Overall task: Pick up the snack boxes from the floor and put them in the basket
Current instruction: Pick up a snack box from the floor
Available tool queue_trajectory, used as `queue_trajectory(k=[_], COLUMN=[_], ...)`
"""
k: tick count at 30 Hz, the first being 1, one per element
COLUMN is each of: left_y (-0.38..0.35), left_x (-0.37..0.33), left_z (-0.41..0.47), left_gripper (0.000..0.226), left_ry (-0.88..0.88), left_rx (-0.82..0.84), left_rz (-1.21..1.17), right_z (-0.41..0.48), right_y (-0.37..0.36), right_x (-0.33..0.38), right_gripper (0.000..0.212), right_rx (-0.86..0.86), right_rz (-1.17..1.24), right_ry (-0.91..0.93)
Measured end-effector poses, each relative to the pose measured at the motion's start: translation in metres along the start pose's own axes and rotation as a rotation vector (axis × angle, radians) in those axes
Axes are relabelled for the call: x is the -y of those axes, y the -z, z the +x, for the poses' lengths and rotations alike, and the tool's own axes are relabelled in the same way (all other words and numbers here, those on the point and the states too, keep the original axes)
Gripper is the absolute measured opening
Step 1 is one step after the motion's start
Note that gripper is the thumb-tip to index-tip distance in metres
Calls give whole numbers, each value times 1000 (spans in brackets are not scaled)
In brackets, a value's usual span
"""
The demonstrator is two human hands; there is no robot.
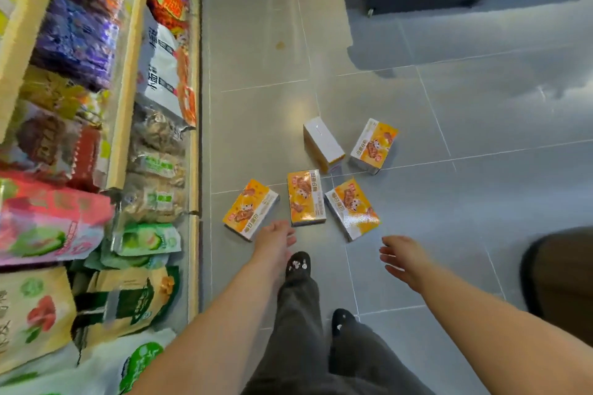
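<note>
While both hang empty over the floor [449, 218], fingers loosely spread, the left grip [276, 238] is at the near corner of the leftmost snack box [250, 208] and the right grip [403, 256] is near the rightmost near snack box [351, 207]. Five glossy rectangular cardboard boxes lie scattered on grey tiles; a shelf [193, 125] of crinkly packets [157, 74] stands left.

Left hand [275, 239] reaching down, right hand [402, 258] open, fingers [386, 250] spread

Dark grey trousers [298, 314], black studded shoes [299, 263]
</note>
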State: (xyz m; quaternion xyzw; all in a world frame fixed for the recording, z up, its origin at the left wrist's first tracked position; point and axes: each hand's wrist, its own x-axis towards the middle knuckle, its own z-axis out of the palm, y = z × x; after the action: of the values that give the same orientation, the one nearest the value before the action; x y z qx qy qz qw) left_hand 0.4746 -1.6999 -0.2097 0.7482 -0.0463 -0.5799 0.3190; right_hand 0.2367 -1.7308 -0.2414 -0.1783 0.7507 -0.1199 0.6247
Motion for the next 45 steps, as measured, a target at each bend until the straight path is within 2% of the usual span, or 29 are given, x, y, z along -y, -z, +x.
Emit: queue_trajectory(k=[6,14,17,20,22,24,27,29,31,34,38,44,45], left_y=[-47,-153,-194,-230,-250,-269,-293,-304,-310,-314,-292,-243,-234], left_x=[-41,-10,22,44,59,70,86,97,104,98,75,-8,-25], left_z=[109,266,343,420,470,513,556,576,586,578,516,371,344], left_gripper=[22,11,17,22,23,36,56,59,66,92,86,68,73], left_ry=[-29,-92,-105,-133,-206,-265,-281,-294,-292,-191,-114,-107,-107], left_rx=[83,238,286,263,252,262,289,299,278,243,220,218,200], left_rz=[218,413,480,552,675,783,950,1122,1226,1102,897,696,687], right_z=[80,239,317,393,439,484,528,548,553,547,497,353,324], right_y=[-15,-18,-19,-19,-21,-21,-20,-20,-20,-21,-27,-16,-12], right_x=[27,3,-20,-46,-62,-76,-88,-93,-91,-82,-63,1,18], right_gripper=[12,7,9,7,9,16,14,18,19,27,77,69,68], right_rx=[-65,-114,-131,-142,-148,-151,-177,-165,-112,-120,-231,-354,-353], right_rz=[147,266,284,307,323,358,415,485,530,492,485,433,417], right_ry=[-83,-166,-188,-221,-232,-250,-277,-309,-318,-329,-357,-294,-259])
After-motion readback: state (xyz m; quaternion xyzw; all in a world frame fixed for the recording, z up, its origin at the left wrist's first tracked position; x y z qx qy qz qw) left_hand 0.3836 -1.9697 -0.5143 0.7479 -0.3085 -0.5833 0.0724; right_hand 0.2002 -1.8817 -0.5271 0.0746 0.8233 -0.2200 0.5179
